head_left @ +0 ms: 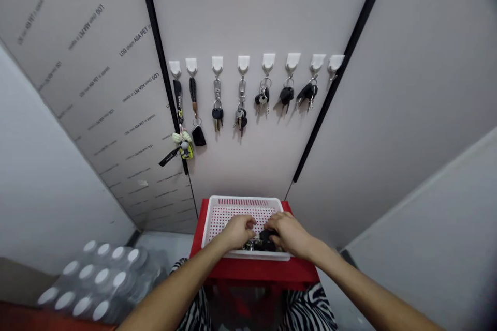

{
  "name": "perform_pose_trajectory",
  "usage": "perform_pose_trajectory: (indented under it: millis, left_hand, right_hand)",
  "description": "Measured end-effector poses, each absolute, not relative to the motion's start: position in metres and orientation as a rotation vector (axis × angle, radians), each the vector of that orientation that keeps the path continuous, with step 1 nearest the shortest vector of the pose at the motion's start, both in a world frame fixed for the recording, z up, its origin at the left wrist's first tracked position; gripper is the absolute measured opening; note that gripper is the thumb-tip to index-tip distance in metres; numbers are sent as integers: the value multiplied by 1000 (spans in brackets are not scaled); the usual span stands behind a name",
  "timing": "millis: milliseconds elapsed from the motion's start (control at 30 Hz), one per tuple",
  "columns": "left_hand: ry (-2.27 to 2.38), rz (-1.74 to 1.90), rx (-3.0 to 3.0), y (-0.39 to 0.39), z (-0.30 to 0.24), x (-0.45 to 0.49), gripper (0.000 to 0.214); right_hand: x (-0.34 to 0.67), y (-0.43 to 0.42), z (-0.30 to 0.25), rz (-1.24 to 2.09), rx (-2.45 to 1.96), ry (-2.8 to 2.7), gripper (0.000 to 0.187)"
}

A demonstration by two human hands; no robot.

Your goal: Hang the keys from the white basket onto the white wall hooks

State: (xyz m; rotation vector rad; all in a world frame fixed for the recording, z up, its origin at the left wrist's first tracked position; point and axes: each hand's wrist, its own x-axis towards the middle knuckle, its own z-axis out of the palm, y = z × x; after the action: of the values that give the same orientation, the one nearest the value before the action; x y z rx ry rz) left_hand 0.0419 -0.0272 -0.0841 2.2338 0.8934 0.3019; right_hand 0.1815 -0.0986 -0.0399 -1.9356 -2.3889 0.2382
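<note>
A white plastic basket (208, 217) with a perforated floor holds a small pile of keys (250, 244) and dark key fobs along its near side. My left hand (237, 231) reaches into it from the left, fingers loosely curled and apart above the pile, with nothing visible between them. On the right side of the basket, my right hand (289, 231) has its fingers bent around a black key fob (267, 236), partly hidden by those fingers. On the wall ahead hang several key sets, among them a black fob on a braided strap (199, 136) and a yellow-green charm bunch (185, 147).
The basket stands on a red stool (256, 271) against the wall. Several white hooks (244, 63) line the wall; the rightmost hook (335, 63) overlaps a black strip (330, 85). Capped plastic bottles (101, 276) stand at lower left. My knees (310, 310) flank the stool.
</note>
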Motion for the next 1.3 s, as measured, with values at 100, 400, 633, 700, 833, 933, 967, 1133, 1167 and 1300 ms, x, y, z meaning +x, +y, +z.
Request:
perform_pose_trajectory:
  millis: [100,400,633,700,833,933,967,1133,1167,1300]
  left_hand:
    - [829,246,2355,-32,-80,42,28]
    - [841,145,2384,-37,-78,43,23]
    - [891,143,2351,-36,-83,43,20]
    - [924,237,2362,-35,-84,41,20]
    - [970,401,2347,-34,-85,38,25]
    - [934,445,2307,-33,-85,38,27]
    - [925,462,2290,-33,-85,38,27]
    - [918,614,2145,-33,-78,42,25]
    - [910,663,2101,-33,-74,43,25]
    - [801,804,2009,-39,-55,51,29]
  right_hand:
    - [179,-99,-43,152,-1963,-2517,23]
    - [189,-89,-52,89,-1955,-2495,17]
    - [189,-91,-49,173,-1853,-2564,16]
    - [190,-90,-47,202,-1813,-2462,17]
    - [193,-89,-34,370,-1723,-2135,19]
    - [195,-87,-18,542,-1734,-1905,13]
    - [196,-87,-14,611,-1734,-1838,11]
    - [197,-85,-1,764,-1755,-1619,9]
    - [197,-85,-1,769,-1762,-1597,9]
    - [190,-86,1,826,-1742,-1517,10]
